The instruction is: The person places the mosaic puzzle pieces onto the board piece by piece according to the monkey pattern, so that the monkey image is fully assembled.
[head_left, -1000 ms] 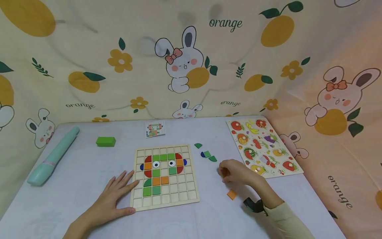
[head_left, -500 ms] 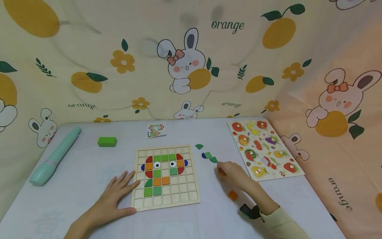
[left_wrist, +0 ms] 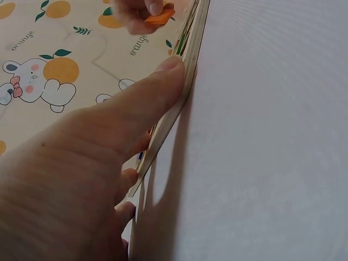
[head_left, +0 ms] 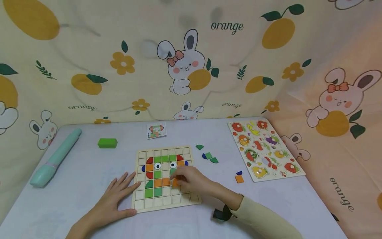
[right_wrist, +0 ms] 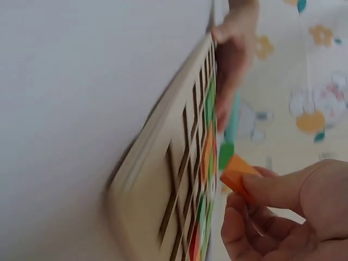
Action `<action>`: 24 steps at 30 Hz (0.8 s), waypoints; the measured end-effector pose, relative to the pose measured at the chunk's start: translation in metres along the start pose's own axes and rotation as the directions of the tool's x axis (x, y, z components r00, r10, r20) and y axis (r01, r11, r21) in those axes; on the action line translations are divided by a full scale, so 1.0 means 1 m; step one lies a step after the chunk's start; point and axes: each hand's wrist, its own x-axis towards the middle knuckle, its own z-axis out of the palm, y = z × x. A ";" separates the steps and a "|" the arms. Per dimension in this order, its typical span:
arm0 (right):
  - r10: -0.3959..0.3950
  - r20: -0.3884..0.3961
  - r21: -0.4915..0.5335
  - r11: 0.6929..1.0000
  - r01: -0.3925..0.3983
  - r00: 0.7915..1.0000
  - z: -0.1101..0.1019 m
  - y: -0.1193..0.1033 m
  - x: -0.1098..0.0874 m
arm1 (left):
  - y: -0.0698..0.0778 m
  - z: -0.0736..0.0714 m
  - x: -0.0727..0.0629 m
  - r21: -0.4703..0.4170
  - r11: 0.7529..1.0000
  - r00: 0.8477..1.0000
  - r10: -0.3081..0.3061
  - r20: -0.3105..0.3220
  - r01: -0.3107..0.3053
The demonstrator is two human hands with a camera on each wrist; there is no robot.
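Observation:
A wooden grid board (head_left: 167, 206) lies on the table with green, orange, red and blue tiles and two eye tiles set in its squares. My right hand (head_left: 192, 179) is over the board's right half and pinches an orange square tile (right_wrist: 239, 175) between thumb and fingers. Just left of that tile, two orange tiles (head_left: 161, 182) sit side by side in the grid. My left hand (head_left: 111, 202) rests at the board's left edge, fingers spread, with thumb and fingertips touching the rim. In the left wrist view the thumb (left_wrist: 157, 87) lies along the edge.
Right of the board lie loose green and blue pieces (head_left: 208, 155), plus an orange square (head_left: 239, 179) beside a blue half-round (head_left: 239, 173). A fruit puzzle board (head_left: 264, 149) is at right. A pattern card (head_left: 156, 130), green block (head_left: 107, 143) and teal wand-like object (head_left: 56, 157) stand behind and left.
My right hand has moved left from the loose pieces to over the grid board, carrying an orange tile. The blue half-round and orange square it covered are now visible. My left hand stays put.

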 end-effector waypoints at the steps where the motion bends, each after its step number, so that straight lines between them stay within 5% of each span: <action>1: -0.007 0.021 0.001 1.000 0.007 1.000 0.004 -0.003 0.005 | -0.001 0.000 0.000 0.000 1.000 1.000 0.000 -0.001 0.000; 12: 0.058 0.078 -0.014 0.998 -0.057 0.995 0.027 -0.018 0.022 | 0.000 0.000 0.000 0.002 1.000 1.000 -0.002 0.001 0.002; 24: -0.041 0.025 -0.301 0.952 0.047 0.999 0.034 -0.020 0.015 | 0.001 -0.001 -0.001 0.009 1.000 1.000 0.015 -0.006 -0.015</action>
